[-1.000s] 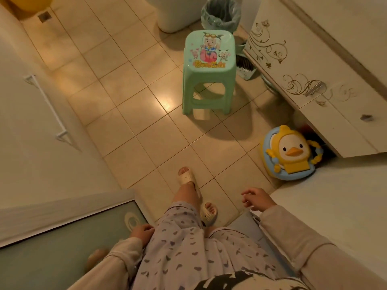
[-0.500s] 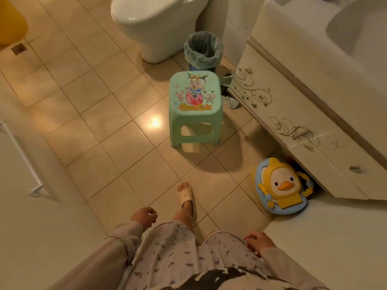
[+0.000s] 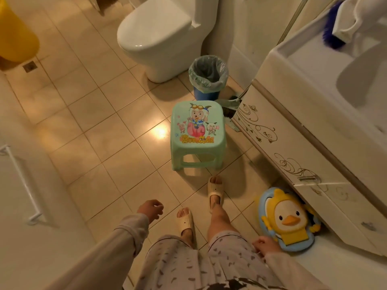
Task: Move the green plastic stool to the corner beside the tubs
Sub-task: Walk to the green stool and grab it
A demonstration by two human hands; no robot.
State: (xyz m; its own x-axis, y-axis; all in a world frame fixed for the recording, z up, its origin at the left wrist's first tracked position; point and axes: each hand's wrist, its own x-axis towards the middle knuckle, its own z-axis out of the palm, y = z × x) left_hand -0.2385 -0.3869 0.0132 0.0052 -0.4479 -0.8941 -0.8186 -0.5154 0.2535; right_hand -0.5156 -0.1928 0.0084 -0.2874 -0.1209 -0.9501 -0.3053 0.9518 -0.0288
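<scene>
At the far left we see a yellow tub in the upper corner, with a small floor drain just beside its base, and lower down a white rail fixed to a pale panel. Moving right across the tiled floor, our left hand hangs in a long pale sleeve, fingers loosely curled and holding nothing. Above it stands the white toilet with its lid closed. Our two feet in pale slippers follow, the left foot nearer to us and the right foot set forward, just short of the green plastic stool. The stool stands upright on the floor, untouched, with a cartoon print on its seat; it sits between the toilet and the vanity cabinet, close to the cabinet's front. Just behind it is a blue bin lined with a bag. Our right hand hangs low by the patterned trousers, fingers loosely bent, empty. Beside it a duck-shaped child seat leans at the cabinet's foot, and the white basin tops the cabinet at the far right.
</scene>
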